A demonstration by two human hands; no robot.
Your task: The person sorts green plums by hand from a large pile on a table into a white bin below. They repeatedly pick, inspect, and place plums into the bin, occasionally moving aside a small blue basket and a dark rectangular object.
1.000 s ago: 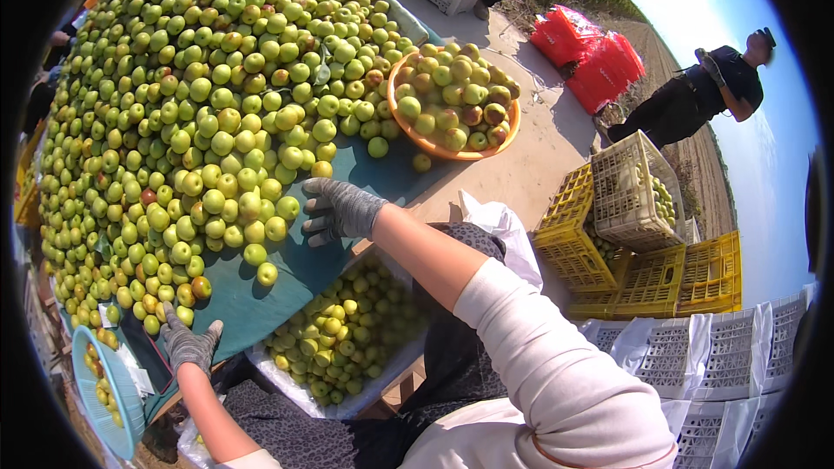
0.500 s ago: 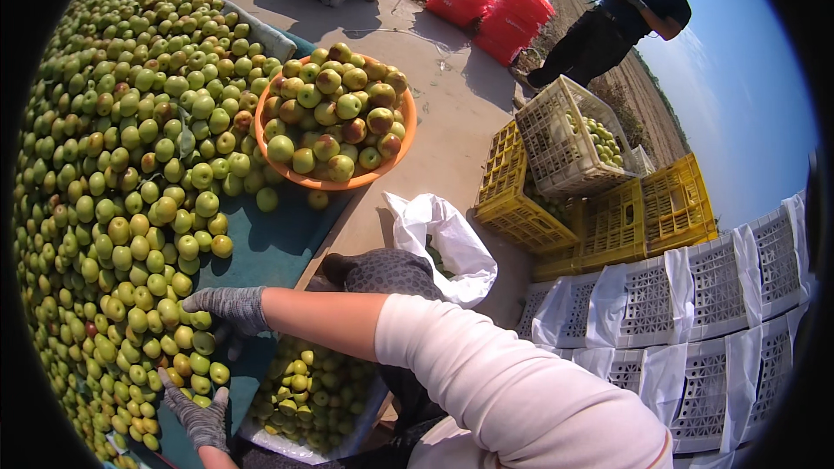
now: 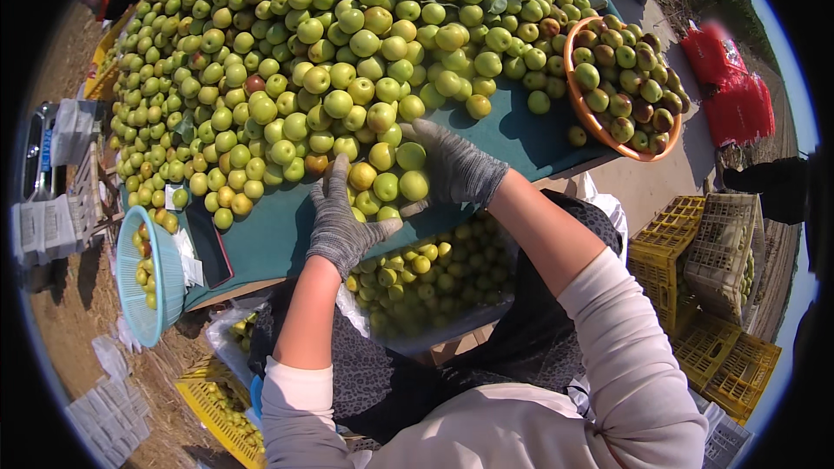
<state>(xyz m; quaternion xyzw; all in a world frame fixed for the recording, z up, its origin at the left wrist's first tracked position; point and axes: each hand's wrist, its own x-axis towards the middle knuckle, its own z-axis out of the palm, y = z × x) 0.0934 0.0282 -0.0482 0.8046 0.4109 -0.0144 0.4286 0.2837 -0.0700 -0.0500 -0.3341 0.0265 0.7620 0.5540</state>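
Small green jujubes (image 3: 287,78), some blushed brown, lie in a broad heap on the green cloth-covered table (image 3: 269,247). My left hand (image 3: 340,217), in a grey knit glove, rests at the heap's near edge, its fingers and thumb spread against the fruit. My right hand (image 3: 460,165), gloved alike, curves around the other side of a small cluster of jujubes (image 3: 387,184), with fingers apart. The cluster lies between both hands, not gripped. Below the table edge, in front of my lap, stands a plastic-lined crate full of jujubes (image 3: 426,271).
An orange bowl (image 3: 580,113) heaped with browner jujubes sits at the table's right. At left are a dark phone-like slab (image 3: 208,247) and a light-blue basket (image 3: 174,274). Yellow crates (image 3: 673,234) stand at right, another yellow crate (image 3: 208,391) at lower left, red bags (image 3: 738,108) far right.
My view has swung left and down toward the table, bringing my lap into sight. Both hands remain at the heap's near edge, now facing each other around a cluster of jujubes.
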